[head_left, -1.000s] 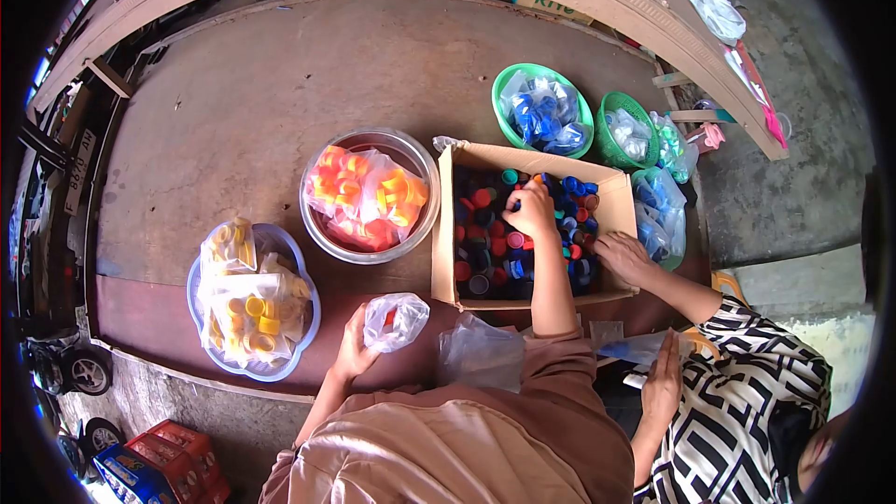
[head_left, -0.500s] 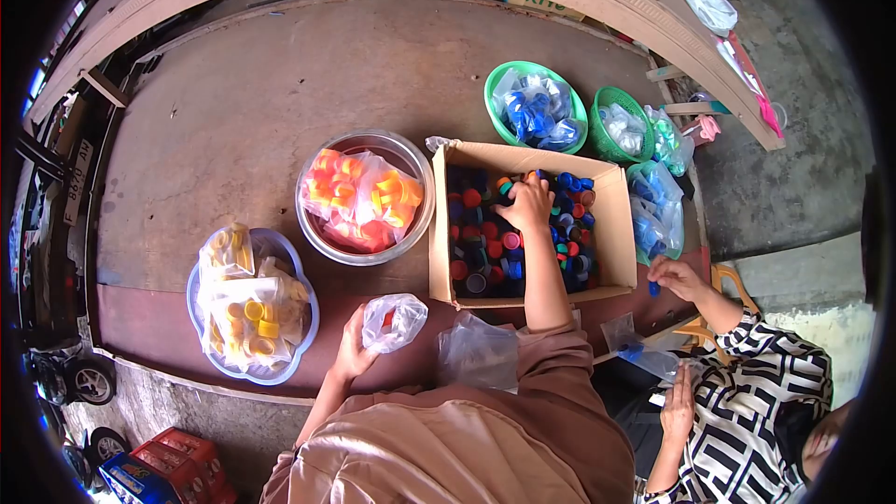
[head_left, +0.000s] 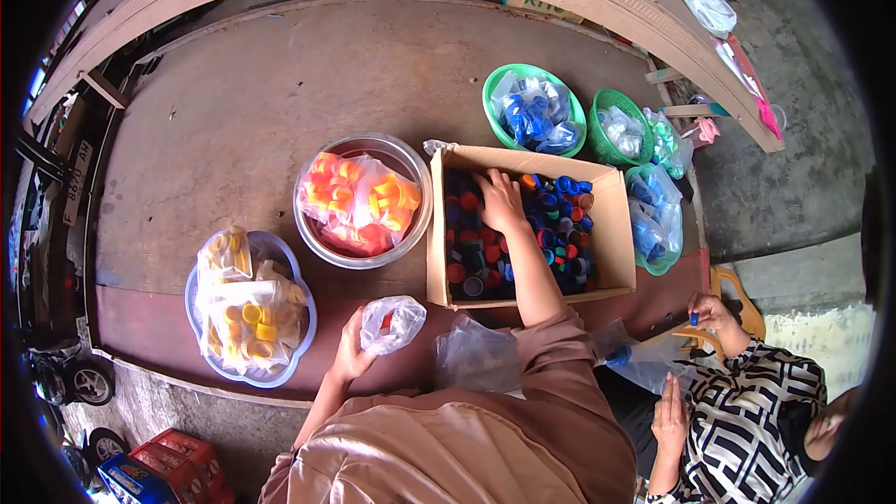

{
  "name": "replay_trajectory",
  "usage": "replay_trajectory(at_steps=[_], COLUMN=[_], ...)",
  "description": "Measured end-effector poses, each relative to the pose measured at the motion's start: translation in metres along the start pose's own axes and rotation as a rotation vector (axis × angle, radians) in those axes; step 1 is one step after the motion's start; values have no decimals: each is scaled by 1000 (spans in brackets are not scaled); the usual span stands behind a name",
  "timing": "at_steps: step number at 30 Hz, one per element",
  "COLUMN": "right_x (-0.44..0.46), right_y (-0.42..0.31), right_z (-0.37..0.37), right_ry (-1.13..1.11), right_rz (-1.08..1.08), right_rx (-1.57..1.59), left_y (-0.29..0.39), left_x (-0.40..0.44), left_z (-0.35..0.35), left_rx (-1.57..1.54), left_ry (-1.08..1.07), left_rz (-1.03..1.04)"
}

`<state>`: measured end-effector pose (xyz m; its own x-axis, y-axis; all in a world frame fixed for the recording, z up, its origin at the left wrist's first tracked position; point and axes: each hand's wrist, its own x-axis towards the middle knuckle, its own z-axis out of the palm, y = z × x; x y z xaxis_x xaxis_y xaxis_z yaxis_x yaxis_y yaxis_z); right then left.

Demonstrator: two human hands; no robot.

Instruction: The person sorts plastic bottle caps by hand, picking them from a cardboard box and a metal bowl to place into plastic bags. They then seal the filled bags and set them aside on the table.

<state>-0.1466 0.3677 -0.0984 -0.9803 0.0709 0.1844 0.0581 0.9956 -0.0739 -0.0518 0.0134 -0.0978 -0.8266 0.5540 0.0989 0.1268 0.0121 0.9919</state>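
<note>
My left hand (head_left: 351, 349) is closed on the gathered edge of a clear plastic bag (head_left: 396, 327) with something red inside. Inside the cardboard box (head_left: 609, 235), my right hand (head_left: 501, 202) reaches down into the bottle caps (head_left: 566, 215), which are blue, red, orange and green. Its fingers look apart, though the tips are hidden against the dark caps. Flat on the table's near edge, between my forearms, lies another clear plastic bag (head_left: 476, 355).
Left of the box stand a metal bowl (head_left: 422, 168) of bagged orange caps and a lavender basin (head_left: 306, 322) of bagged yellow caps. Green baskets (head_left: 489, 93) hold more bags. At right, a person (head_left: 737, 420) holds a blue cap (head_left: 693, 319) and a plastic bag.
My right hand has moved left inside the box, away from the orange caps. My left hand keeps its bag in place. The other person's hand with the blue cap has moved right and down.
</note>
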Motion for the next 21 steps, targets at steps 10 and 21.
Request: replay_trajectory(at_steps=[10,21], right_x=[-19,-28], right_y=[21,25], right_z=[-30,-82], right_ry=[-9,-398], right_rz=[219,306], right_rx=[59,380], left_y=[-1,-6], left_x=[-1,-6], left_z=[0,-3], left_rx=[3,20], left_ry=[2,9], left_rz=[-8,0])
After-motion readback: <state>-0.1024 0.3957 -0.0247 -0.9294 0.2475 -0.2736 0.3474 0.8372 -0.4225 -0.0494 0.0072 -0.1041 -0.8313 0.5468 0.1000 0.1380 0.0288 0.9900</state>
